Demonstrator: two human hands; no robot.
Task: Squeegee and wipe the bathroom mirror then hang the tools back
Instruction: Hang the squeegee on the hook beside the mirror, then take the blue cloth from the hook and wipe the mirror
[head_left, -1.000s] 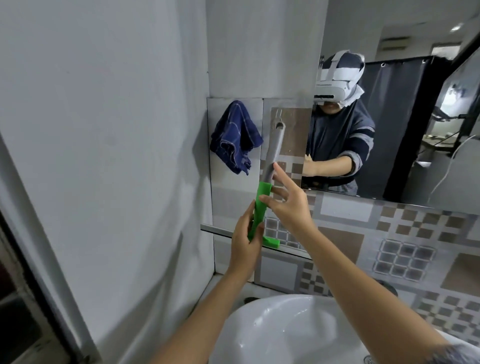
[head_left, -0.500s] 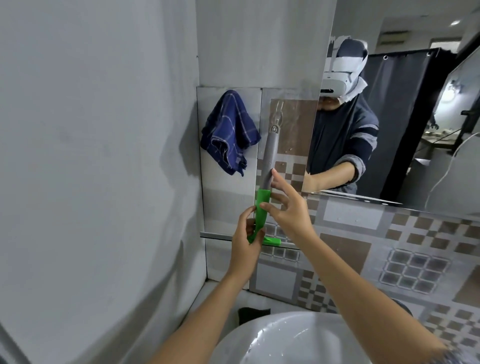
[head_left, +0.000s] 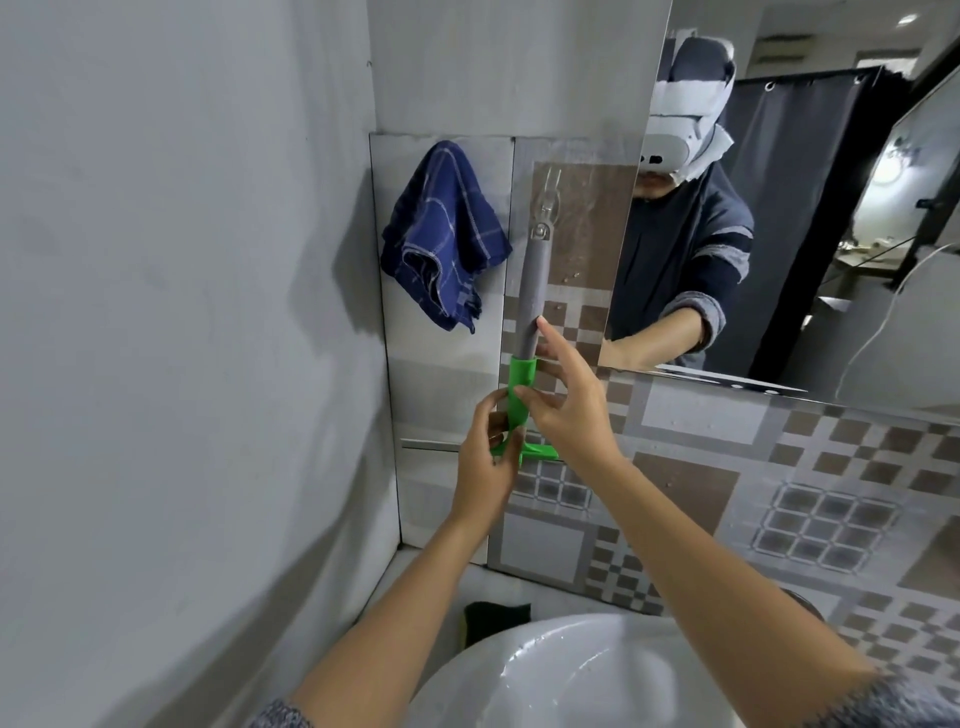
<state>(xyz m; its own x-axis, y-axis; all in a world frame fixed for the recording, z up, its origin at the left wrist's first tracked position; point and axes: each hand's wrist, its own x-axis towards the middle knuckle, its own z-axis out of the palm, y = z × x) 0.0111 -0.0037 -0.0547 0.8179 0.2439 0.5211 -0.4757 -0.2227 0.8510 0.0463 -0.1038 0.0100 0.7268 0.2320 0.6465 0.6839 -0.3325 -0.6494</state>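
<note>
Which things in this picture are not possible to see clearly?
- Squeegee blade, head view: the left hand and right hand cover most of it.
- Hook holding the squeegee: clear and small, so the catch is uncertain.
- Sink: cut off by the bottom edge.
- Cloth hanger: hidden under the cloth.

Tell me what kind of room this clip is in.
Most likely a small home bathroom: a white basin under a wall mirror, patterned wall tiles, and a blue cloth hanging on the wall.
</note>
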